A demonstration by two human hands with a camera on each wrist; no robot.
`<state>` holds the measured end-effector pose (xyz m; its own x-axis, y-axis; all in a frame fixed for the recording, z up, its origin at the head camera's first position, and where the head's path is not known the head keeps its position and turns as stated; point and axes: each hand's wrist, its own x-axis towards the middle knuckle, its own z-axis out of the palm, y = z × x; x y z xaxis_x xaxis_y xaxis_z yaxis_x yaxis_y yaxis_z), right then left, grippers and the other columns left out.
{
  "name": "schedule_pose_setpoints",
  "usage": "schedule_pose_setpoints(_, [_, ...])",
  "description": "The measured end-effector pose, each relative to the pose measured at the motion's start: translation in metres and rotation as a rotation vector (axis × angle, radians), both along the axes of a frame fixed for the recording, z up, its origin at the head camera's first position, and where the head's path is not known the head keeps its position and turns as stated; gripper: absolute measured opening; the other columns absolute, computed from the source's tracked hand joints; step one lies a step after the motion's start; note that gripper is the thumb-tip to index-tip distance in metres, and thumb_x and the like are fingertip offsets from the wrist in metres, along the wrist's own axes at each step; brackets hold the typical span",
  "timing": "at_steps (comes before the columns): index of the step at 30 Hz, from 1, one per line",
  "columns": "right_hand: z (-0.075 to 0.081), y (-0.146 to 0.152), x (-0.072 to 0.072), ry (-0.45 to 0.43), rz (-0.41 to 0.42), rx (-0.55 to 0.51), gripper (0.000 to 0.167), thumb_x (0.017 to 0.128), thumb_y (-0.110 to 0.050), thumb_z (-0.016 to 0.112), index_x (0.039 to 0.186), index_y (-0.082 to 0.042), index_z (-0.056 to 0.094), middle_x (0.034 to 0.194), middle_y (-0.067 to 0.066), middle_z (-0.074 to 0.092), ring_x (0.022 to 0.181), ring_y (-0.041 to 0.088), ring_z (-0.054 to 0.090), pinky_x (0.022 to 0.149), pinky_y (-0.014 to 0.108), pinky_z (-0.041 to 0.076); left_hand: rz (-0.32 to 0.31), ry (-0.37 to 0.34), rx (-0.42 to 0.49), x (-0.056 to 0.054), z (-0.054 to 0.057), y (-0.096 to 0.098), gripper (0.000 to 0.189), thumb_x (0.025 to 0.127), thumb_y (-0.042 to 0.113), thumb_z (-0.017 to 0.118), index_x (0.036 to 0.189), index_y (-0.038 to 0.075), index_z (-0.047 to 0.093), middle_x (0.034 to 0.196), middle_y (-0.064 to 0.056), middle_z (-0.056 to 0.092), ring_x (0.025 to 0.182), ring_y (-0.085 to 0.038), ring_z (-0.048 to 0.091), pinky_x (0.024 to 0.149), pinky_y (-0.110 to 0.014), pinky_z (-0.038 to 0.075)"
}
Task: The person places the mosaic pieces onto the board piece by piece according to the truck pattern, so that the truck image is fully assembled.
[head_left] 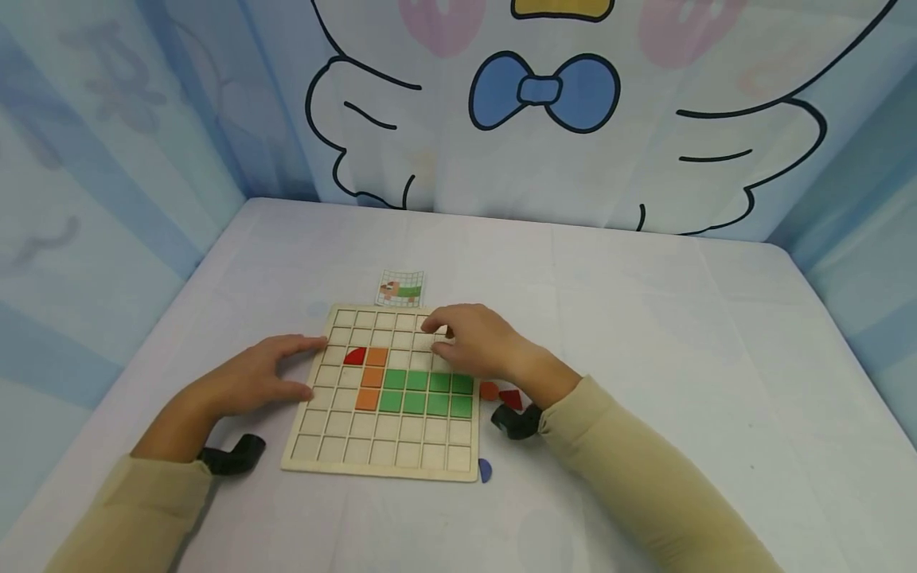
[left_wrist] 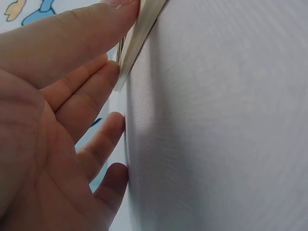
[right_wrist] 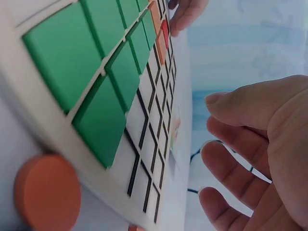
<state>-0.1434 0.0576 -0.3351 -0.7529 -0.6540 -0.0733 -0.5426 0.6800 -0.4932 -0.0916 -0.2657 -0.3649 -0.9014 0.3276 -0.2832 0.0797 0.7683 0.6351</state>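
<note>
A pale wooden grid board lies flat on the white table. Two rows of green square tiles fill cells right of centre, beside a column of orange tiles. Left of the column's top sits a red quarter-round piece. My left hand touches the board's left edge with thumb and fingertips; the left wrist view shows the thumb at the board's side. Over the board's upper right hovers my right hand, fingers bent and apart from the thumb, nothing between them in the right wrist view.
A small picture card lies behind the board. Right of the board are an orange round piece and a red piece. A blue half-round piece lies by the near right corner. Printed curtains enclose the table.
</note>
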Motion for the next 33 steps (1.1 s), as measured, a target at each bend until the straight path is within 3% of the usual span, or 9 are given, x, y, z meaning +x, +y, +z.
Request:
schedule_pose_setpoints(12, [-0.009, 0.044, -0.003, 0.008, -0.084, -0.015, 0.03, 0.095, -0.015, 0.067, 0.124, -0.007, 0.068, 0.108, 0.004, 0.068, 0.091, 0.019, 0.058, 0.083, 0.036, 0.05, -0.008, 0.009, 0.025, 0.0, -0.003, -0.002, 0.078, 0.083, 0.026, 0.082, 0.149, 0.004, 0.046, 0.153, -0.028, 0.036, 0.142, -0.049, 0.027, 0.111, -0.066, 0.024])
schedule_pose_setpoints(18, [-0.017, 0.06, -0.004, -0.011, -0.142, 0.004, 0.031, 0.094, -0.015, 0.067, 0.125, -0.008, 0.067, 0.112, 0.003, 0.069, 0.104, 0.023, 0.061, 0.094, 0.04, 0.05, -0.001, 0.006, 0.019, 0.001, -0.002, -0.001, 0.078, 0.083, 0.026, 0.082, 0.149, 0.004, 0.046, 0.154, -0.027, 0.036, 0.142, -0.048, 0.026, 0.111, -0.066, 0.024])
schedule_pose_setpoints(33, [-0.024, 0.085, 0.009, -0.067, -0.1, 0.052, 0.039, 0.091, -0.019, 0.071, 0.127, -0.006, 0.066, 0.121, 0.005, 0.067, 0.112, 0.026, 0.059, 0.1, 0.046, 0.045, 0.0, 0.012, 0.019, 0.0, -0.003, -0.001, 0.076, 0.084, 0.024, 0.081, 0.149, 0.005, 0.047, 0.154, -0.026, 0.036, 0.142, -0.048, 0.027, 0.111, -0.065, 0.024])
